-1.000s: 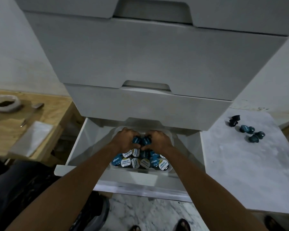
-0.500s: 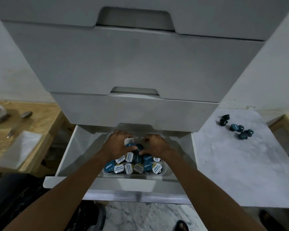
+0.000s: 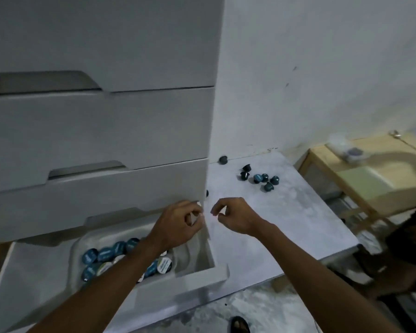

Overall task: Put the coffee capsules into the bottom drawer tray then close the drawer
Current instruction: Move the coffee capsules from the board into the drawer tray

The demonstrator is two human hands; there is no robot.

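Observation:
The bottom drawer of the white cabinet stands pulled out. In it lies a pale tray holding several blue and white-lidded coffee capsules. More dark blue capsules lie loose on the marble top to the right, with one single capsule by the wall. My left hand hovers over the drawer's right end, fingers loosely curled, nothing visible in it. My right hand hangs over the marble top's near left part, also loosely curled and empty. My left forearm hides part of the tray.
The two upper drawers overhang the open one. A wooden stand at the right carries a clear bag and a spoon. Dark cloth lies at the right edge. A sandalled foot stands on the marble floor.
Both hands have lifted off the capsules in the tray and moved right, to the drawer's right end and over the marble top. My view has swung to the right.

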